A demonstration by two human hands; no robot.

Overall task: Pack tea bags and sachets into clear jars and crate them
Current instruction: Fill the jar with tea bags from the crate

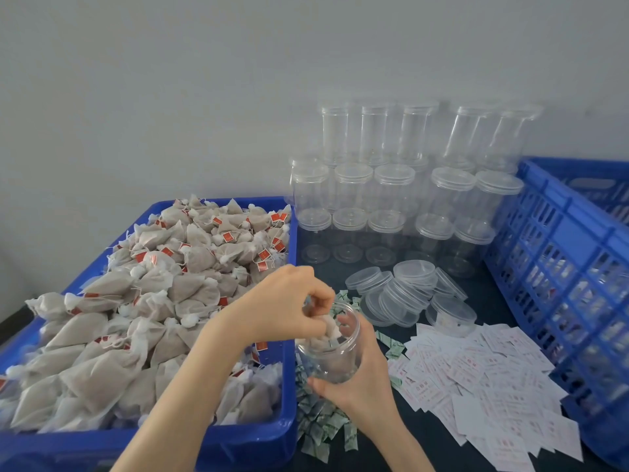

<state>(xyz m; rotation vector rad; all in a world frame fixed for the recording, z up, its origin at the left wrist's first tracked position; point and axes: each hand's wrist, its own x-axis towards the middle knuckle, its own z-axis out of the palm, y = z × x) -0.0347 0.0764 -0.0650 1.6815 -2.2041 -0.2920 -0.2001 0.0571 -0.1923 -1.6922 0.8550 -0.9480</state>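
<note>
My right hand (357, 379) grips an open clear jar (335, 356), tilted toward me just right of the blue tray (238, 437). My left hand (289, 301) pinches a tea bag (328, 330) at the jar's mouth; a few bags lie inside. The tray holds a heap of beige mesh tea bags (153, 301) with red tags. Small green-printed sachets (323, 427) lie scattered under and around the jar.
Stacked empty lidded jars (401, 199) stand against the wall at the back. Loose clear lids (405, 294) pile in front of them. White paper labels (483, 379) spread to the right. A blue slatted crate (561, 267) fills the right side.
</note>
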